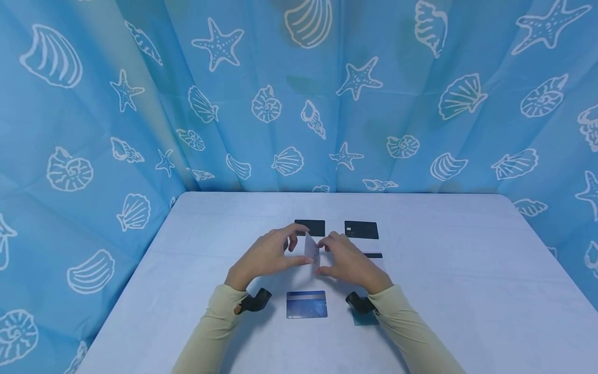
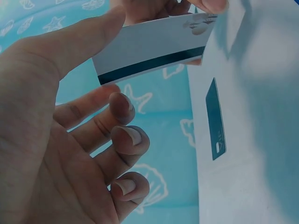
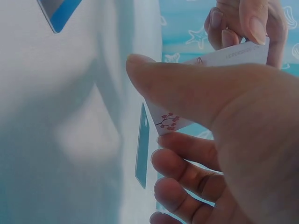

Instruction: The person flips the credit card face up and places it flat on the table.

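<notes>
Card point(image 1: 312, 253), white, dk. stripe one face, red blossom print other; held on edge, beyond blue card point(image 1: 307, 305). L. hand point(image 1: 271, 253): thumb & index pinching one end, other fingers loosely curled. R. hand point(image 1: 345, 259): thumb & index pinching opp. end. Rel. to blue card: blk. card point(image 1: 315, 227) straight beyond; 2nd blk. card point(image 1: 362, 229) beyond, to R.; teal card point(image 1: 366, 319) to R., part hidden.
</notes>
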`<state>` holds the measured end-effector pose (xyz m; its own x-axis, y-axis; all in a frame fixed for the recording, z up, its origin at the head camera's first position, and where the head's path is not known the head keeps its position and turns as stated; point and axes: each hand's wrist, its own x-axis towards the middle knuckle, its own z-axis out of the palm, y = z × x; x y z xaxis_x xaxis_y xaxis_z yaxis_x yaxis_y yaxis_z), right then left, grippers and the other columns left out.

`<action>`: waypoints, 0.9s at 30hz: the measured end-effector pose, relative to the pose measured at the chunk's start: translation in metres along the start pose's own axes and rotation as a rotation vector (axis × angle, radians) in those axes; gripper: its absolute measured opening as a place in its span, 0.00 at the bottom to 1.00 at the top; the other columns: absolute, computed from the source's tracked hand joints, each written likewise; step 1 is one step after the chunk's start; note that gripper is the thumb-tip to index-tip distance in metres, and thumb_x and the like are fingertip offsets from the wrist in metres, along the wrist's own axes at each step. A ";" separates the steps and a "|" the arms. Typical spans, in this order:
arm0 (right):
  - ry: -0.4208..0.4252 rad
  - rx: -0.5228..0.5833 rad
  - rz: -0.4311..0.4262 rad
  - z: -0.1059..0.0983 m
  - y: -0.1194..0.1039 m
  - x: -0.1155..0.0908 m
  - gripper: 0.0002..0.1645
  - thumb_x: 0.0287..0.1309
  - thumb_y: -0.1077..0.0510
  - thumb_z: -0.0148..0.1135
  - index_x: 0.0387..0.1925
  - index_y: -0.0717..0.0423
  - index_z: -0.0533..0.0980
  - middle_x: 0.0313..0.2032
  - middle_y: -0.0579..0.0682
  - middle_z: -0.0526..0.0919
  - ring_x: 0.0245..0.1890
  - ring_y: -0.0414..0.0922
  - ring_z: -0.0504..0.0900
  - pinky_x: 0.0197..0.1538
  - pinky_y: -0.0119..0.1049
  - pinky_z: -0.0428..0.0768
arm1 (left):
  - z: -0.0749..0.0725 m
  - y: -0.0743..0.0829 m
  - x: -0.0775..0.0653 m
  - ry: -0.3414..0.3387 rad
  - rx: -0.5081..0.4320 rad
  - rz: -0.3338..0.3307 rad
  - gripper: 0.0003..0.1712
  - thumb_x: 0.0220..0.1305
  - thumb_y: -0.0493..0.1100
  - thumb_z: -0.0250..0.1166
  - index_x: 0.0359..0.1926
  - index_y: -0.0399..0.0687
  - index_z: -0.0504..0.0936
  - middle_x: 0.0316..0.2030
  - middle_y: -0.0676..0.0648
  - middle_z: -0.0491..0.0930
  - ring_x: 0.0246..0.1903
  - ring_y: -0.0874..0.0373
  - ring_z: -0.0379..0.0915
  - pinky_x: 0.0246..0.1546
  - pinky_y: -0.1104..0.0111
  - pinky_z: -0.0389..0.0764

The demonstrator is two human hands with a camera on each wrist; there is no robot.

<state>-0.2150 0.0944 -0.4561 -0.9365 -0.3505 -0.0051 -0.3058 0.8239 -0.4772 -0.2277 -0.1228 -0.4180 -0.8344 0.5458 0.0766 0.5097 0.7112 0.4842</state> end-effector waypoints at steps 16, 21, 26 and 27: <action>0.024 0.005 0.038 -0.008 0.001 -0.002 0.37 0.44 0.44 0.79 0.56 0.51 0.76 0.48 0.50 0.77 0.47 0.46 0.73 0.54 0.45 0.82 | -0.008 -0.007 -0.001 0.017 0.021 -0.050 0.37 0.53 0.64 0.72 0.61 0.60 0.73 0.31 0.55 0.75 0.27 0.61 0.69 0.24 0.71 0.70; 0.030 0.003 0.052 -0.008 0.003 -0.002 0.37 0.44 0.44 0.78 0.56 0.50 0.76 0.47 0.49 0.77 0.47 0.46 0.74 0.54 0.45 0.82 | -0.009 -0.009 -0.001 -0.015 0.038 -0.091 0.38 0.53 0.62 0.73 0.63 0.59 0.72 0.33 0.52 0.77 0.28 0.60 0.69 0.25 0.70 0.70; 0.027 -0.009 0.048 -0.008 0.003 -0.002 0.37 0.46 0.44 0.78 0.57 0.51 0.76 0.48 0.49 0.77 0.47 0.46 0.74 0.54 0.44 0.82 | -0.009 -0.012 -0.001 -0.040 0.056 -0.144 0.38 0.52 0.61 0.74 0.62 0.60 0.73 0.34 0.52 0.76 0.29 0.60 0.70 0.28 0.69 0.71; 0.027 -0.009 0.046 -0.008 0.003 -0.002 0.37 0.46 0.44 0.77 0.57 0.51 0.76 0.48 0.50 0.77 0.47 0.46 0.74 0.54 0.44 0.82 | -0.010 -0.012 -0.001 -0.045 0.058 -0.151 0.37 0.52 0.60 0.74 0.62 0.60 0.73 0.33 0.52 0.76 0.29 0.59 0.70 0.28 0.69 0.71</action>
<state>-0.2154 0.1014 -0.4503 -0.9539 -0.3002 -0.0035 -0.2635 0.8430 -0.4690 -0.2344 -0.1360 -0.4154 -0.8931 0.4487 -0.0328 0.3911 0.8105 0.4361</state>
